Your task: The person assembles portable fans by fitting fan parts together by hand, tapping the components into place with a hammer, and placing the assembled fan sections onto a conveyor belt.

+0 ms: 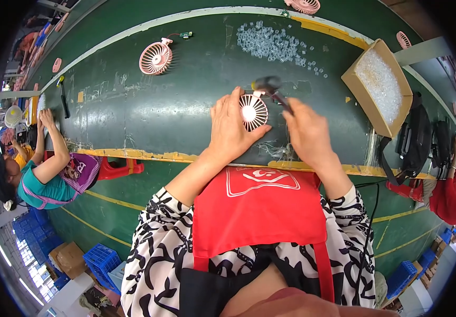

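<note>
My left hand (pixel 229 126) is curled round a small pink fan head (pixel 252 113), steadying it on the dark green work surface with thumb and fingers at its rim. In my right hand (pixel 308 132) is a small hammer (pixel 279 96) with a dark handle. The hammer's head, yellow at one end and blurred by motion, hovers over the fan's upper edge near its pink neck. Whether it touches the fan, I cannot tell. Farther off to the left lies another pink fan head (pixel 156 58), a red wire joining it to a little green circuit board (pixel 186 35).
Clear plastic pieces (pixel 270 43) are scattered at the back. A cardboard box (pixel 382 87) of similar pieces stands to the right, beside a black bag (pixel 415 137). Another hammer (pixel 63 98) lies at far left, near a co-worker (pixel 43 179). Red-clad co-worker (pixel 448 193) sits at far right.
</note>
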Motion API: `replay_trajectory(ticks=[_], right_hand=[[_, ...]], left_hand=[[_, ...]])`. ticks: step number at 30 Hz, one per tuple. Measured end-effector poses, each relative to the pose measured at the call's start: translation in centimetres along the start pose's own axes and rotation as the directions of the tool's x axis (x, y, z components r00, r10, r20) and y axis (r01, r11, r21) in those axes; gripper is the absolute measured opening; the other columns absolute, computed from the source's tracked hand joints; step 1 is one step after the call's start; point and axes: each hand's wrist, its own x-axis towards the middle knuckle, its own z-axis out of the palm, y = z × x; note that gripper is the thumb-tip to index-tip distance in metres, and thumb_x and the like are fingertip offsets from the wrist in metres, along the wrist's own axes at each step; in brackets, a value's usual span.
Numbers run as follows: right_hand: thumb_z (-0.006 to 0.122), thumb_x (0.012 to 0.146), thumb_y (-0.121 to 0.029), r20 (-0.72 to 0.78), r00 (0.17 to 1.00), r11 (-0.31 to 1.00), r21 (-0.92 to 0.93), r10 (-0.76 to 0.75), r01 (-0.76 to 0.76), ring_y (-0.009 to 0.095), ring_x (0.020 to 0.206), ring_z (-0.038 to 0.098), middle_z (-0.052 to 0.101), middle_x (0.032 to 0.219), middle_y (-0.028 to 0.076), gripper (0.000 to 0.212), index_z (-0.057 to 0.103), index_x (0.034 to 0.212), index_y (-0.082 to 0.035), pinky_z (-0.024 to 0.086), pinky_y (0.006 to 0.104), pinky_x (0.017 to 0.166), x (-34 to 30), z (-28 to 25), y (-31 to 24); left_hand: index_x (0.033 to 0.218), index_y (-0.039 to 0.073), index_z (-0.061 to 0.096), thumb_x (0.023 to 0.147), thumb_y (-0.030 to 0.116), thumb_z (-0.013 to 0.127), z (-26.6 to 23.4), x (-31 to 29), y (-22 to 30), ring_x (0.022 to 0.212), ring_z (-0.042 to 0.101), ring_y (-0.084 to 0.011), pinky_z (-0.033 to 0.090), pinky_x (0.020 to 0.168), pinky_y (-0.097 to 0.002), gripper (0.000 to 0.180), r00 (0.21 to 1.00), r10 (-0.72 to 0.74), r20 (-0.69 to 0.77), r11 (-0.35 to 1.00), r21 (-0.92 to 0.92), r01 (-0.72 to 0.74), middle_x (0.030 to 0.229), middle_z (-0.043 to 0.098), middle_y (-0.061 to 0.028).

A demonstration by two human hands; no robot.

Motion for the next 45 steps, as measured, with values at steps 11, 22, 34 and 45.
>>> replay_trajectory(ticks=[11, 22, 34, 45], right_hand=[[0.063, 0.086, -0.008, 0.184, 0.982, 0.947, -0.322, 0.045, 0.016, 0.033, 0.065, 0.065, 0.064, 0.084, 0.013, 0.030, 0.058, 0.115, -0.001, 0.053, 0.0435, 0.053, -2.4, 1.4, 1.0], [0.069, 0.085, -0.006, -0.113, 0.993, 0.999, 0.036, 0.043, -0.039, 0.034, 0.086, 0.066, 0.068, 0.096, 0.018, 0.019, 0.068, 0.102, 0.002, 0.053, 0.0393, 0.074, 0.0, -0.5, 2.2], [0.059, 0.097, -0.017, 0.330, 0.854, 0.686, 0.509, 0.402, -0.520, 0.009, 0.071, 0.060, 0.068, 0.077, 0.008, 0.024, 0.068, 0.103, 0.005, 0.049, 0.0281, 0.064, -0.1, 2.3, 2.1], [0.064, 0.093, -0.014, 0.156, 0.932, 0.788, 0.498, 0.328, -0.361, 0.026, 0.070, 0.066, 0.068, 0.082, 0.016, 0.018, 0.067, 0.097, 0.002, 0.050, 0.0337, 0.063, -2.3, 1.1, 4.1]], left_hand=[[0.137, -0.008, 0.036, 0.062, 0.029, 0.089, 0.2, 0.0, -0.1, 0.120, 0.046, -0.0379, 0.032, 0.103, -0.0495, 0.099, 0.999, 0.020, -0.030, 0.999, -0.026, -0.021, 0.124, 0.055, -0.0206], [0.139, -0.003, 0.033, 0.061, 0.019, 0.090, -0.1, -0.9, -1.1, 0.121, 0.047, -0.0371, 0.041, 0.102, -0.0466, 0.099, 0.993, 0.104, -0.062, 0.962, -0.246, -0.116, 0.126, 0.054, -0.0181], [0.136, 0.001, 0.041, 0.062, 0.022, 0.090, 0.2, -0.8, 0.8, 0.121, 0.050, -0.0362, 0.042, 0.102, -0.0450, 0.091, 0.980, 0.197, 0.014, 0.941, -0.284, -0.185, 0.128, 0.055, -0.0176], [0.094, 0.000, 0.070, 0.085, 0.008, 0.069, 3.6, 10.1, -0.8, 0.073, 0.066, -0.0299, 0.053, 0.067, -0.0366, 0.012, 0.985, 0.030, -0.167, 0.962, -0.262, -0.073, 0.088, 0.067, -0.0152]])
